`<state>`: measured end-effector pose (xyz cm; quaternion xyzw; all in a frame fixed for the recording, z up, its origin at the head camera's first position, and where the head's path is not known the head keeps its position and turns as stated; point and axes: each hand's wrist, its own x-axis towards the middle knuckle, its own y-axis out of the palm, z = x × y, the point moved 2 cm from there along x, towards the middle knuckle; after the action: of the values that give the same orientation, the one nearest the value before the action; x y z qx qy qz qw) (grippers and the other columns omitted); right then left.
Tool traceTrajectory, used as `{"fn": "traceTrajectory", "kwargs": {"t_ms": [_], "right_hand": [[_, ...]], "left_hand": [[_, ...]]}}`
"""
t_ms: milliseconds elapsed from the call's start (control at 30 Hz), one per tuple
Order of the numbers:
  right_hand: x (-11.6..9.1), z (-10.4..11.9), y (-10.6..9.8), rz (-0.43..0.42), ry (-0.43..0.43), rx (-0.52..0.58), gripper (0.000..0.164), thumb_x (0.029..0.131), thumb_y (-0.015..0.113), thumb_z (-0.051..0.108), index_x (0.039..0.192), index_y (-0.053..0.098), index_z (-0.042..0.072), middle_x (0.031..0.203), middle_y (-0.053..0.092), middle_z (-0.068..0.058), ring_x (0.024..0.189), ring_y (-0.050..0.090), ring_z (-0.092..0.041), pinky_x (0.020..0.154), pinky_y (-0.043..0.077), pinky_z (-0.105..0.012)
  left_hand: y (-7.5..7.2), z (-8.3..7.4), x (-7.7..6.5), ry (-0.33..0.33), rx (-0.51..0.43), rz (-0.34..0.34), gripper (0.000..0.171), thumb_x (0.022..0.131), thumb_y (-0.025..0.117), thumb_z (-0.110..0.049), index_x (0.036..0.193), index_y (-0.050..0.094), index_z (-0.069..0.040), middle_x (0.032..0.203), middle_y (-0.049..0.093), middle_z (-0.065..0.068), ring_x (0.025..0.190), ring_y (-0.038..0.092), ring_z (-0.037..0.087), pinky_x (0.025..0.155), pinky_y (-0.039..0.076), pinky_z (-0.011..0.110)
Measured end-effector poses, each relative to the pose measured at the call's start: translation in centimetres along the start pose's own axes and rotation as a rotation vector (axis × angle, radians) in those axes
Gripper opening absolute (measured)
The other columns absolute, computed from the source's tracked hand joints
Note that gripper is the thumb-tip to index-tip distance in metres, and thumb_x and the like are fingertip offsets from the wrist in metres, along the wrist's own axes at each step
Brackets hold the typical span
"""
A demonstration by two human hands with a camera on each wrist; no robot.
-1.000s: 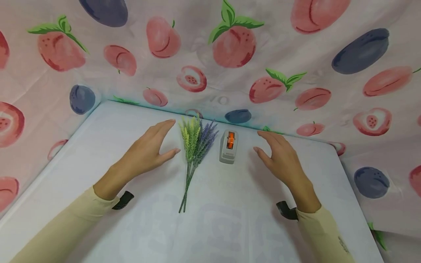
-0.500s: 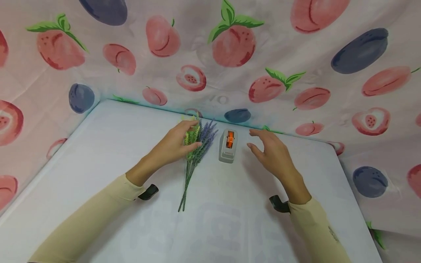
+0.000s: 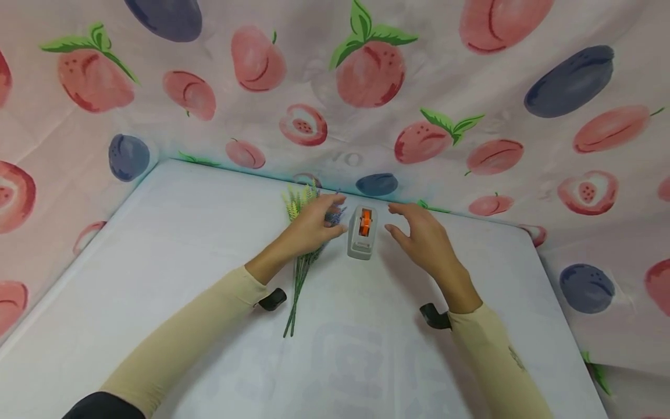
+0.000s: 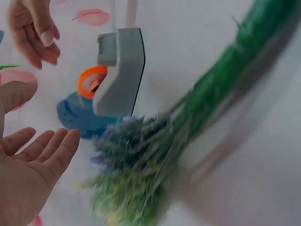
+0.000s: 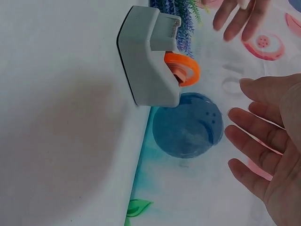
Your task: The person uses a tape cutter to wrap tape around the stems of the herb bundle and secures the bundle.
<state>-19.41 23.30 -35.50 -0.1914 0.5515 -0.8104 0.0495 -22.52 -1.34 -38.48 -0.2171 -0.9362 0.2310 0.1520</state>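
Note:
A grey tape dispenser [image 3: 361, 241] with an orange roll core [image 3: 365, 222] stands on the white table between my hands. My left hand [image 3: 310, 228] hovers over a bunch of artificial lavender [image 3: 294, 206] with yellow-green and purple heads, hiding part of it. Its fingers are spread and hold nothing, the tips close to the dispenser's left side. My right hand [image 3: 425, 238] is just right of the dispenser, fingers relaxed and apart from it. In the right wrist view the dispenser [image 5: 146, 61] shows side-on, with the right hand's loose fingers [image 5: 254, 129] beyond it.
The white table [image 3: 173, 233] ends at a fruit-printed cloth [image 3: 209, 52] hanging behind it and along the sides. The lavender's green stems [image 3: 295, 297] point toward the table's near side. Dark wrist-camera mounts [image 3: 435, 317] jut from both sleeves.
My left hand has moved right, from beside the lavender to over it and near the dispenser. My right hand has come slightly left toward the dispenser. Lavender and dispenser stay put.

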Motion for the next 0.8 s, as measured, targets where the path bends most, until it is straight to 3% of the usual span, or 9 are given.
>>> {"fn": "traceTrajectory", "kwargs": {"t_ms": [467,800], "right_hand": [[1.6,-0.4,1.9,0.048,-0.009,0.058,0.048,0.094,0.075,0.018,0.138,0.061,0.006,0.129,0.067,-0.013,0.121,0.061,-0.031,0.101,0.05,-0.051],[2.5,-0.7,3.1,0.088,-0.019,0.116,0.046,0.095,0.075,0.019,0.137,0.063,0.005,0.13,0.066,-0.013,0.122,0.061,-0.031,0.103,0.049,-0.051]], "left_hand": [[3.2,0.3,3.1,-0.148,-0.042,0.01,0.059,0.096,0.072,-0.015,0.15,0.048,-0.012,0.152,0.048,0.006,0.138,0.049,0.026,0.105,0.048,0.045],[4.9,1.5,5.0,-0.149,0.009,0.037,0.06,0.092,0.077,-0.011,0.146,0.053,-0.004,0.151,0.048,0.014,0.139,0.046,0.031,0.112,0.042,0.045]]}}
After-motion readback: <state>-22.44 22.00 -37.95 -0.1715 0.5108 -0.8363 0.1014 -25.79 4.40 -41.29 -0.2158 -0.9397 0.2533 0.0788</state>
